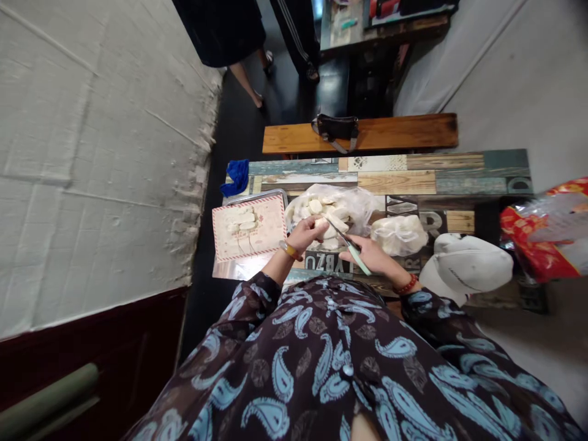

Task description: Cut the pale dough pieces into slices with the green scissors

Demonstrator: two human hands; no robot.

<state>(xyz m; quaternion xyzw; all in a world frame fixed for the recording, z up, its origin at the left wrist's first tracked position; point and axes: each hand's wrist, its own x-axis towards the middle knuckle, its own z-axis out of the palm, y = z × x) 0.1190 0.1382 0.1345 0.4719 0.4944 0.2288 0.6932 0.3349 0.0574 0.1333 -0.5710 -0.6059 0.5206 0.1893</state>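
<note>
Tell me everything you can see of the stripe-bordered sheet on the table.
The pale pinkish sheet looks like paper, roughly rectangular, with a red-and-white striped border. It lies flat, slightly askew, over a metallic-looking tray whose rim shows beyond its far edge. Several off-white pieces rest near its middle; I cannot tell what the thin lines below them are.

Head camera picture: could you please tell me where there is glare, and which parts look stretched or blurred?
Head view: glare whitens the shiny strip below the striped-edge sheet, and the dark floor reflects pale light; head view, edges: the right sleeve looks stretched, and the green bar at lower left is soft; head view, middle: the blade is too small to judge sharpness.
</note>
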